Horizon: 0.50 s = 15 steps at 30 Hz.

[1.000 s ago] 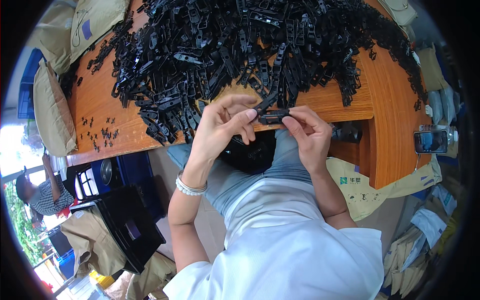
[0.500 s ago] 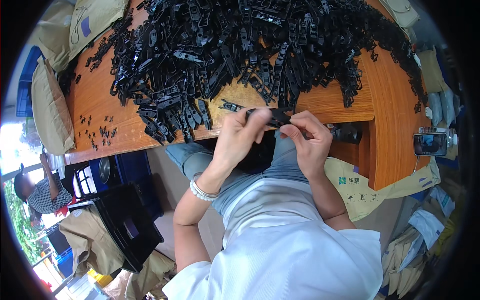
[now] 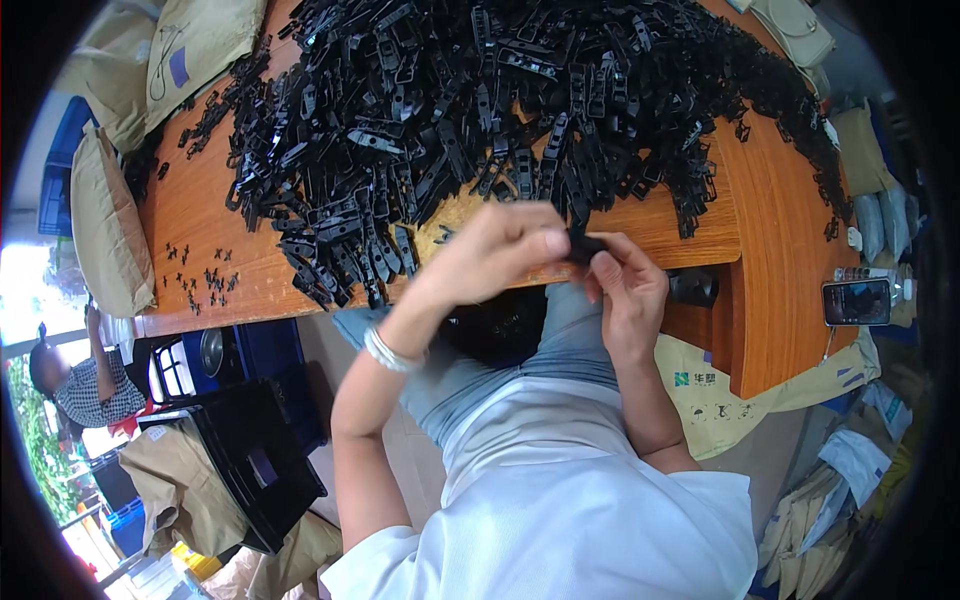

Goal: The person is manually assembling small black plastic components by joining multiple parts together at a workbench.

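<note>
A dark black plastic part (image 3: 584, 248) is held over the table's front edge, between my two hands. My right hand (image 3: 632, 290) pinches its right end between thumb and fingers. Closed at the part's left end is my left hand (image 3: 500, 252), slightly blurred, with a white beaded bracelet on the wrist. The fingers cover much of the part, so its full shape is hidden. Just beyond my hands spreads a large heap of long black plastic parts (image 3: 400, 140), some with open frames. Below the hands, a dark rounded thing (image 3: 495, 325) shows between my knees.
Small black cross-shaped pieces (image 3: 210, 285) lie on the wooden table (image 3: 790, 250) at left. An open drawer space holds a black item (image 3: 695, 288) at right. A phone (image 3: 856, 302) stands beyond the right edge. Black crates (image 3: 250, 460) and a person (image 3: 95, 385) are at left.
My left hand has shifted right and swung over the part's left end, its wrist higher. The black part now sits further right, more covered by fingers. My right hand has barely moved.
</note>
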Each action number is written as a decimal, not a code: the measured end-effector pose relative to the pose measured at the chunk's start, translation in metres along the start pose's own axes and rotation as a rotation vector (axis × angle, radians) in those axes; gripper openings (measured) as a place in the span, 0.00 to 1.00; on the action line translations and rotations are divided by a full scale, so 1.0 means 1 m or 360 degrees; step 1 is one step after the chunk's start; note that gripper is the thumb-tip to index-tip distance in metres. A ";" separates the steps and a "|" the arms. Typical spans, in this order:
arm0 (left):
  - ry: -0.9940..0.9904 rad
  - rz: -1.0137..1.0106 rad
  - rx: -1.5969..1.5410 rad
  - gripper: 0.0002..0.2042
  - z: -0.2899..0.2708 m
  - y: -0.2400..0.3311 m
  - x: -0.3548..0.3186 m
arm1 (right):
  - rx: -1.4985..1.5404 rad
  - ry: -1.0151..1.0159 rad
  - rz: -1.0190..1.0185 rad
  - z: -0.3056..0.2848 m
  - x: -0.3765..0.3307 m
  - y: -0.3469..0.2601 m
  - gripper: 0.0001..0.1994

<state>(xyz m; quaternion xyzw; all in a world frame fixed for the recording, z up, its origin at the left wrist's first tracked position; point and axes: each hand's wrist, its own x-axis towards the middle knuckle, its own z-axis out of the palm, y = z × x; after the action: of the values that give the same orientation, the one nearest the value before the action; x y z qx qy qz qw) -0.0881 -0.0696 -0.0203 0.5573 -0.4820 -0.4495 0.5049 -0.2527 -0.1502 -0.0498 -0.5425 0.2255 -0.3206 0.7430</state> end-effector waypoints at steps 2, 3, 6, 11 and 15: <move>0.0467 0.0124 0.0291 0.11 -0.020 -0.004 0.035 | 0.0070 0.0189 0.0133 -0.015 0.006 0.009 0.10; 0.0684 0.0341 0.0679 0.10 -0.040 -0.009 0.057 | 0.0074 0.0156 0.0076 -0.017 0.006 0.005 0.10; 0.0999 0.0476 0.1781 0.13 -0.104 -0.026 0.110 | 0.0005 0.0055 0.0199 -0.021 -0.001 0.003 0.10; 0.0735 0.0154 0.2722 0.13 -0.128 -0.027 0.156 | 0.0040 0.0028 0.0314 -0.023 -0.007 0.006 0.08; 0.0385 0.0182 0.3185 0.07 -0.128 -0.027 0.165 | 0.0094 -0.0014 0.0386 -0.026 -0.005 0.009 0.08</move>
<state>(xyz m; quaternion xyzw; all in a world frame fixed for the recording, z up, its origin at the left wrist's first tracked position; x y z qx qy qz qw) 0.0623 -0.2163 -0.0388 0.7428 -0.6093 0.2459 -0.1284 -0.2717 -0.1616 -0.0662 -0.4904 0.2767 -0.2326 0.7930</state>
